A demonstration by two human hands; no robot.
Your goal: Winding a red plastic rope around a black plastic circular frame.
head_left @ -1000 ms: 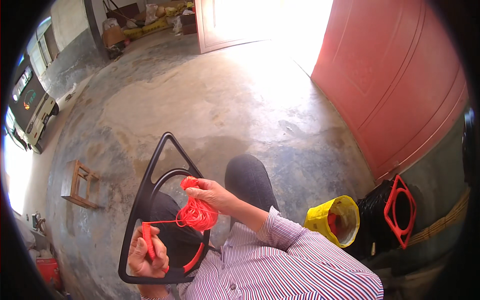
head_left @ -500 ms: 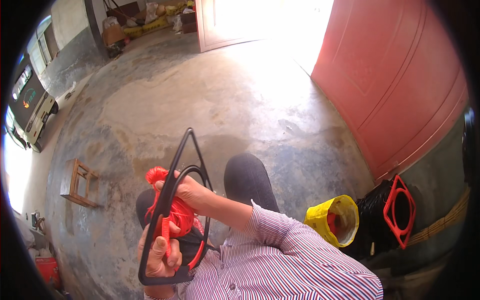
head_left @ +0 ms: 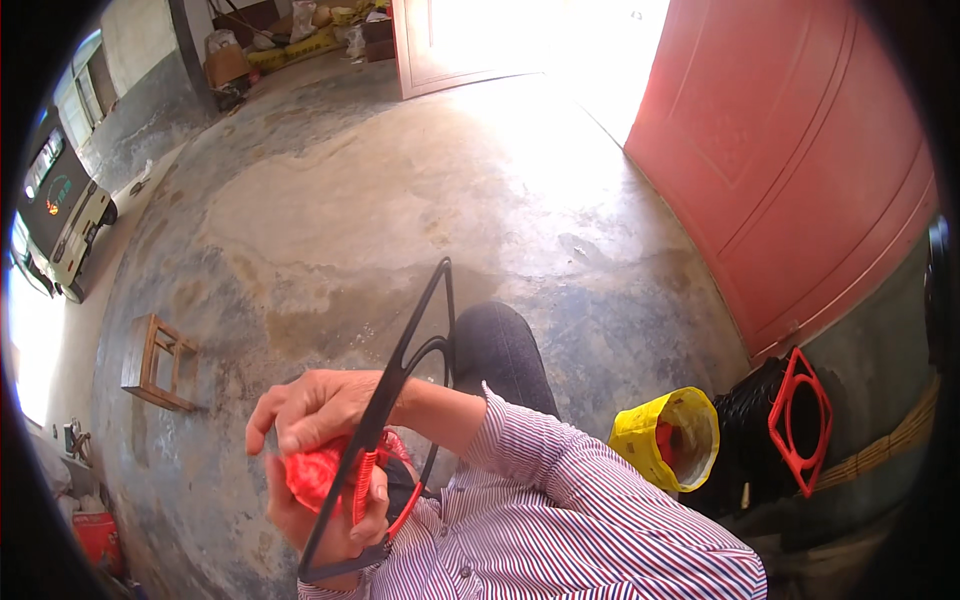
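Concrete floor [head_left: 400,200] ran toward a bright doorway beside a red door [head_left: 775,170]. Before me the person's left hand [head_left: 325,520] was clamped round the lower side of a black frame [head_left: 410,340], where red cord [head_left: 364,485] was coiled tightly along the bar. Over it hung the right hand [head_left: 325,405], fingers bent and a little apart, above the red bundle [head_left: 312,475] between both hands; whether it gripped, I could not tell. One bar crossed in front of the right wrist. Beyond, to the person's right, stood a yellow bucket [head_left: 630,440] with red stuff inside, then a red frame [head_left: 820,440]. Leftward were a stool [head_left: 150,360] and a vehicle [head_left: 75,225] bearing a coloured emblem [head_left: 57,197] with small green lettering.
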